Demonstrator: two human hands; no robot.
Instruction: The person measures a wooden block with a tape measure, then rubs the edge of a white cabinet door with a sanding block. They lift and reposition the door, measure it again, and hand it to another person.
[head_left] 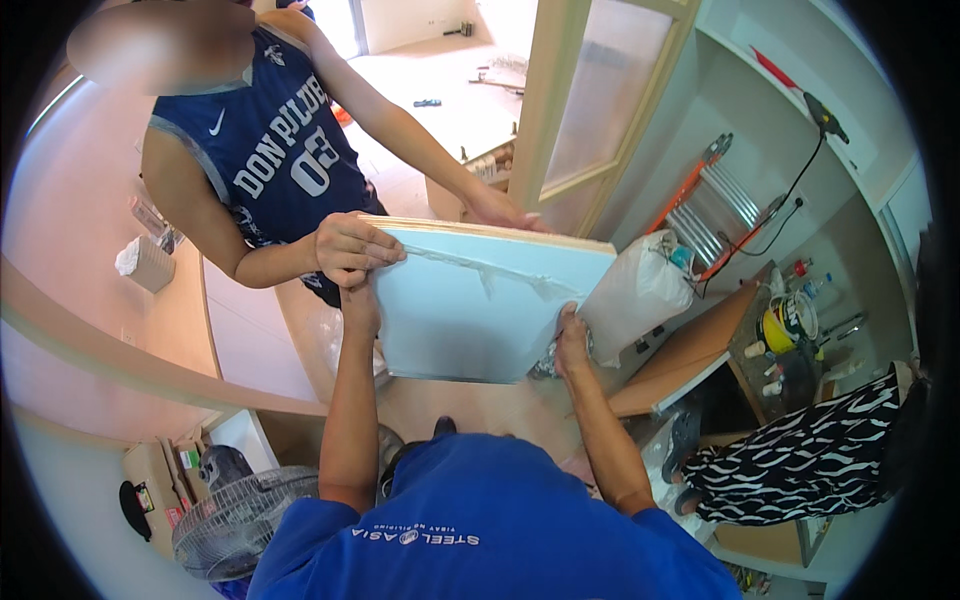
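Note:
A white panel (470,320) with layered wood-coloured top edges is held up in front of me; it may be more than one board. A wrinkled strip of clear film runs along its upper part. My left hand (360,308) grips the panel's left edge, its fingers mostly hidden behind the board. My right hand (572,342) is closed on the right edge, thumb against the white face. Opposite me, a person in a dark blue jersey (290,150) grips the top left corner with one hand (355,250). Their other hand (505,210) is at the far edge.
A white sack (640,295) and an orange-sided ladder (710,215) stand at right, near a cabinet with a yellow bucket (785,325). Another person in patterned shorts (800,450) is at lower right. A fan (240,520) stands lower left. A framed door (605,100) rises behind.

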